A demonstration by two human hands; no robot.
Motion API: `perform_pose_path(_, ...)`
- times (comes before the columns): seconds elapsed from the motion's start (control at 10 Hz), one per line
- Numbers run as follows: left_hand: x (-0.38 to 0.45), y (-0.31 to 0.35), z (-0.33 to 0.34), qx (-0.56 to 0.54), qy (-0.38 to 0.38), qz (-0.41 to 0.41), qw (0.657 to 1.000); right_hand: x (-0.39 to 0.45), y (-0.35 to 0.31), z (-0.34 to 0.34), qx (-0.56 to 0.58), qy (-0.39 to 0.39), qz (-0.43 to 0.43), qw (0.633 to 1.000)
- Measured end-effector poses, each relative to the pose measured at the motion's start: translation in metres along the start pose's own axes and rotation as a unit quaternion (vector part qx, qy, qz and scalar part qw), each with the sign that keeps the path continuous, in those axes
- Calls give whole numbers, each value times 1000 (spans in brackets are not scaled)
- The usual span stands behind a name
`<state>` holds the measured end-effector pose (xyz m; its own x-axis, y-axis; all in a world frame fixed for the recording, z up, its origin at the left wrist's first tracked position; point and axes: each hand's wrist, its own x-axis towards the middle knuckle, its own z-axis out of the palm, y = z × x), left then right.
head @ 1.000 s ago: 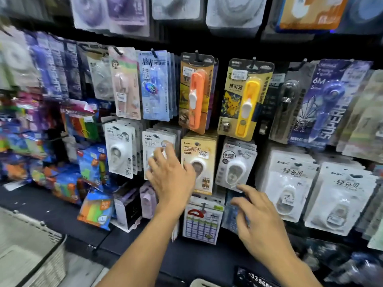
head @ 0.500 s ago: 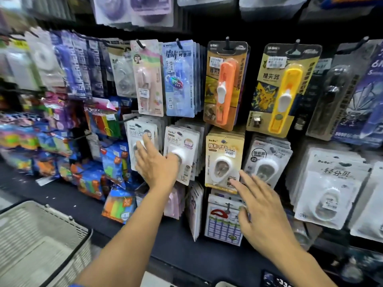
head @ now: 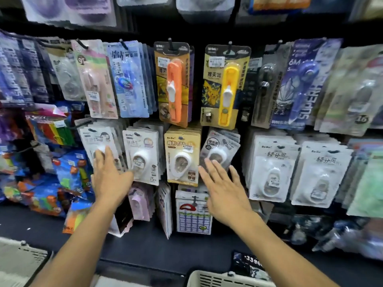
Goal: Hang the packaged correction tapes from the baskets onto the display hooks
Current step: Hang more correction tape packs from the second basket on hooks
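pressing flat with left hand (head: 109,175) on white tape pack (head: 99,141) at 9 o'clock, right hand (head: 226,191) spread against grey pack (head: 219,150) at 3, probably squaring hung rows; nothing gripped.

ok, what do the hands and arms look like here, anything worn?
Both forearms are bare: no sleeves, gloves, watch, rings or bands in view. The left hand and right hand show ordinary bare fingers with no markings. Nothing above the forearms is in frame.
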<state>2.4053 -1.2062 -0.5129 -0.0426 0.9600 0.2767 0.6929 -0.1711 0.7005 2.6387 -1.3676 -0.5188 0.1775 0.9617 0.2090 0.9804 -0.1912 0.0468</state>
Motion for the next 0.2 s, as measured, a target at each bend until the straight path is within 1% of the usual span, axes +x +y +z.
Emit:
perform_pose_path(0.1, -18, 19, -1, 8, 12, 36, 999, -2, -3, -7, 10, 0, -11, 1000)
perform_pose_path(0.2, -48, 56, -6, 28, 61, 147, 987, -26, -2, -21, 46, 29, -24, 998)
